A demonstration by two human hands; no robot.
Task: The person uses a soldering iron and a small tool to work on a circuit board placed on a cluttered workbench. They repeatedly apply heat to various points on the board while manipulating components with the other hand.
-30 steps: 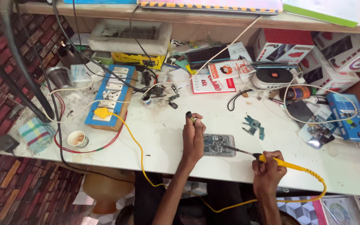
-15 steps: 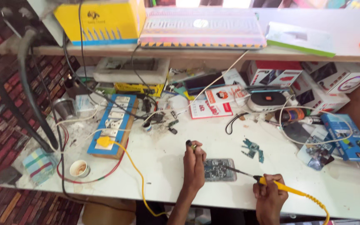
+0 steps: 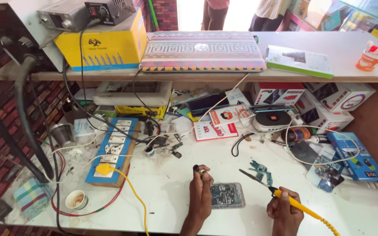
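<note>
Left hand [image 3: 200,191] pinching a small dark piece beside the circuit board [image 3: 227,195] on the white bench [image 3: 167,183], right hand [image 3: 285,209] gripping a yellow-handled soldering iron [image 3: 281,194], tip raised off the board.

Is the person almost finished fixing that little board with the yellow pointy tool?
Done: the circuit board lies bare on the white table, and the yellow plug sits in the socket strip. In hand: the right hand holds the yellow soldering iron, tip lifted off the board; the left hand rests beside the board. Left: small teal parts lie loose. How much remains cannot be told.
</note>
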